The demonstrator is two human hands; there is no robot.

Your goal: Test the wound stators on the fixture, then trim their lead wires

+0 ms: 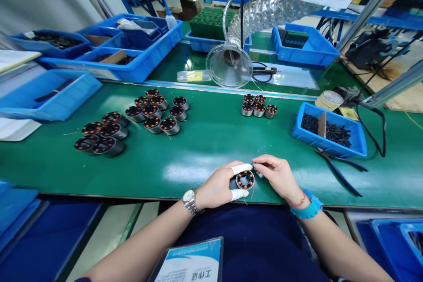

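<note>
Near the front edge of the green bench, a round motor stator (245, 179) with copper windings and a metal rim is gripped by my left hand (220, 185). White finger covers sit on two of its fingertips, one at each side of the stator. My right hand (277, 175) is pinched at the stator's upper right, thumb and forefinger together. A thin wire seems to be between them, but it is too small to be certain. Fine copper wire ends stick out below the stator. Similar stators stand in groups at left (152, 112), far left (109, 145) and back right (259, 109).
A blue bin (330, 141) of small black tubes stands at right, with cutting pliers (342, 172) before it. A clear fume hood (229, 66) on a foil duct hangs behind. Blue trays (139, 70) line the back left.
</note>
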